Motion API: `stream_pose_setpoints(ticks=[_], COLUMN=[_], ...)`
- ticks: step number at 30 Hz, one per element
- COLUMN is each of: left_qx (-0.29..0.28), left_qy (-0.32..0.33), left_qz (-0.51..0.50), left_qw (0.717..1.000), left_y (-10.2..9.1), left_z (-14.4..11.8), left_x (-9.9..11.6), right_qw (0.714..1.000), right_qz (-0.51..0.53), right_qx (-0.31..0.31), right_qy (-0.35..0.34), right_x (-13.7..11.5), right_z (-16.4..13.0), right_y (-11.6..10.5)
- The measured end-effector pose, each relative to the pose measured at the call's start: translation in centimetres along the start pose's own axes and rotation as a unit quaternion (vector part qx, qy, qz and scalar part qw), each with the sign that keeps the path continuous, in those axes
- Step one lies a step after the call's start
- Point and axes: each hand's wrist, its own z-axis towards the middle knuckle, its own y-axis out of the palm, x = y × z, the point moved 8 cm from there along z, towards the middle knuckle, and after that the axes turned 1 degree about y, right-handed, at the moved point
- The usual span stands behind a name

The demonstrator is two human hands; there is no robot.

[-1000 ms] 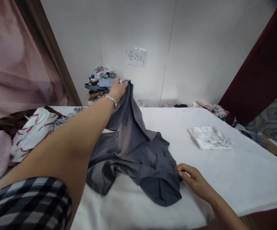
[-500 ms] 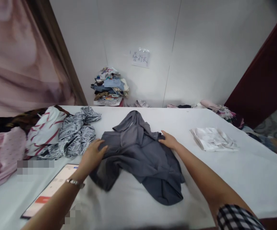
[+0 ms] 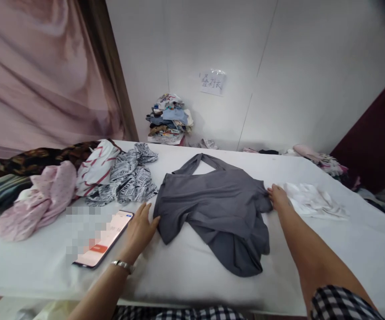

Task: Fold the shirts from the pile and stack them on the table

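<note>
- Clock centred on the grey garment [image 3: 212, 204], 12 pointing away from the wearer; at 9, I log a pink garment [image 3: 45, 195] and, nearer, a newsprint-patterned garment [image 3: 132, 180].
- At 8, a phone [image 3: 112, 238] lies just beside the left wrist.
- Left hand [image 3: 142, 226], between 8 and 9: palm down, fingers extended, thumb spread to the garment's edge. I record the grip as released. Half a second ago its fingers lay over the fabric.
- The grey garment lies on the white table [image 3: 362, 266], directly before the wearer. Its top, earlier bunched into a peak, now forms an open loop at 12; its left side is spread flatter. One flap reaches toward 5.
- Right hand [image 3: 279, 198], at 3: arm extended, fingertips at the garment's edge. I cannot tell whether they pinch it. It was previously nearer 2.
- Beyond it at 3, a white garment [image 3: 308, 200] lies folded.
</note>
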Motion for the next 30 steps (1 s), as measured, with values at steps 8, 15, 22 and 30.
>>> stream_pose_setpoints(ticks=[8, 15, 22, 30], left_qx=[-0.048, -0.067, -0.081, 0.054], left_qy=[0.024, 0.099, 0.154, 0.073], left_qz=[-0.079, -0.002, 0.062, -0.111], left_qw=[0.995, 0.993, 0.983, 0.990], left_y=[0.7, 2.8, 1.6, -4.9], left_z=[-1.4, -2.7, -2.0, -1.0], left_x=[2.2, 5.9, 7.3, 3.0], right_qw=[0.992, 0.977, 0.932, 0.949], right_qz=[0.068, -0.012, -0.137, -0.056], right_qx=[-0.109, -0.179, -0.189, -0.128], right_qy=[-0.020, -0.114, -0.278, -0.282], right_x=[4.9, 4.5, 0.4, -2.9], right_z=[-11.7, -22.9, -25.5, -23.6], right_y=[-5.3, -5.4, -3.2, -6.1])
